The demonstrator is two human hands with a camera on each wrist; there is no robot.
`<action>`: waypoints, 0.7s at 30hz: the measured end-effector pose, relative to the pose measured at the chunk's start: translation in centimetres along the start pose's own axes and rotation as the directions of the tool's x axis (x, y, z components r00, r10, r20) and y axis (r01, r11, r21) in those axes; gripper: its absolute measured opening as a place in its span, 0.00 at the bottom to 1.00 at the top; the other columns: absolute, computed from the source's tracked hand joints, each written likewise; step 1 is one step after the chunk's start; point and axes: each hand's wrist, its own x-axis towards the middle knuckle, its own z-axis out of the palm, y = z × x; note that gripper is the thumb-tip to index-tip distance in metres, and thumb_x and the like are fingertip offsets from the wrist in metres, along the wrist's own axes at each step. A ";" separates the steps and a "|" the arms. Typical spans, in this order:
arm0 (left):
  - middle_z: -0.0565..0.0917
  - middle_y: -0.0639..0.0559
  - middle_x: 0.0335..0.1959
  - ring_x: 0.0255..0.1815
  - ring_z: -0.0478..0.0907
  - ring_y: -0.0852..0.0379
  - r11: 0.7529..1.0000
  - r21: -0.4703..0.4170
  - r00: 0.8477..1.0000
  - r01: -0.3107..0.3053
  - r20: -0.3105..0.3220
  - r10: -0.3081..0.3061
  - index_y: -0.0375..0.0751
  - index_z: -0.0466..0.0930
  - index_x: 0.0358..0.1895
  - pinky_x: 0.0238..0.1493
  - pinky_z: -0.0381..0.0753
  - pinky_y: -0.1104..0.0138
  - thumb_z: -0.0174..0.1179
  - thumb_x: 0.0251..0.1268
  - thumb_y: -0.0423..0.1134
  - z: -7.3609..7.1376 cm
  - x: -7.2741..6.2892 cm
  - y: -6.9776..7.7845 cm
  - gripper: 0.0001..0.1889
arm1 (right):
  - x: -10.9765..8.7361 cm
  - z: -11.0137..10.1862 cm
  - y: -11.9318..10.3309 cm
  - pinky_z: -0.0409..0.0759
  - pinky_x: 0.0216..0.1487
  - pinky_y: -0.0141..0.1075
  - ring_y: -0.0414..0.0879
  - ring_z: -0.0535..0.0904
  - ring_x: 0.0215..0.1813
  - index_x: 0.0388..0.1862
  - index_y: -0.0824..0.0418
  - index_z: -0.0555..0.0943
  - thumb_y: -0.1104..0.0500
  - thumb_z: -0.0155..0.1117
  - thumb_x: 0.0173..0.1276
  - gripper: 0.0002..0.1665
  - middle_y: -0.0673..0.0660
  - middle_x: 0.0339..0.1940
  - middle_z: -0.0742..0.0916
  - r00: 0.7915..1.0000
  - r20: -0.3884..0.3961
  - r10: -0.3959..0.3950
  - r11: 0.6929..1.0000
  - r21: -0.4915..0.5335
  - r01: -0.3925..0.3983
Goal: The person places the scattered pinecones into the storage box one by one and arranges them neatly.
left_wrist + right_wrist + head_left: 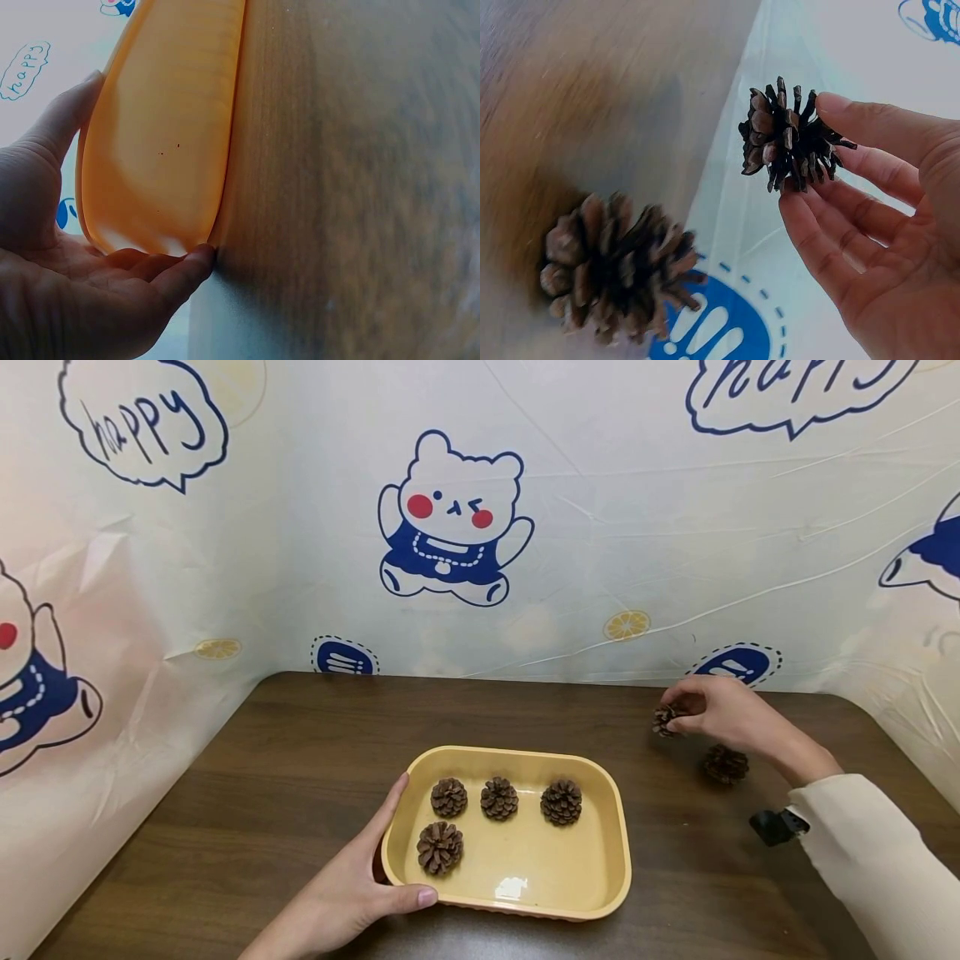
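My right hand (723, 714) pinches a brown pine cone (663, 721) between thumb and fingers at the back right of the table. The right wrist view shows this pine cone (787, 135) at the fingertips, with a second pine cone (622, 270) below and apart from it. That second pine cone (725, 764) lies on the wood under my right wrist. At the front left corner of a yellow plastic tray (618, 852), my left hand (352, 881) grips the wall, thumb along the near side. Inside it sit several pine cones (498, 798), mostly along the far half.
The dark wooden table (247, 827) meets a sheet (600, 552) printed with cartoon bears along its back edge. That sheet also stands at the left and right sides. A small black device (777, 827) sits at my right cuff.
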 end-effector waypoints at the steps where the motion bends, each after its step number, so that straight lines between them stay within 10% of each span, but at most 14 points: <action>1: 0.57 0.40 0.84 0.66 0.74 0.53 1.000 0.002 1.000 0.001 0.000 -0.001 0.69 0.35 0.86 0.66 0.62 0.81 0.81 0.53 0.51 0.0 0.0 0.0 0.67 | 0.0 0.0 -0.3 0.81 0.37 0.34 0.45 0.85 0.40 0.50 0.67 0.86 0.65 0.76 0.65 0.15 0.59 0.42 0.90 1.000 -0.007 -0.008 1.000 -0.002 0.008; 21: 0.57 0.40 0.85 0.66 0.74 0.53 1.000 0.002 1.000 0.005 0.000 -0.005 0.67 0.35 0.87 0.66 0.62 0.81 0.81 0.53 0.51 0.0 0.0 0.0 0.67 | -1.3 0.0 -7.2 0.82 0.44 0.39 0.41 0.82 0.41 0.46 0.59 0.88 0.58 0.81 0.61 0.15 0.50 0.41 0.88 0.981 -0.095 -0.171 0.985 -0.045 0.168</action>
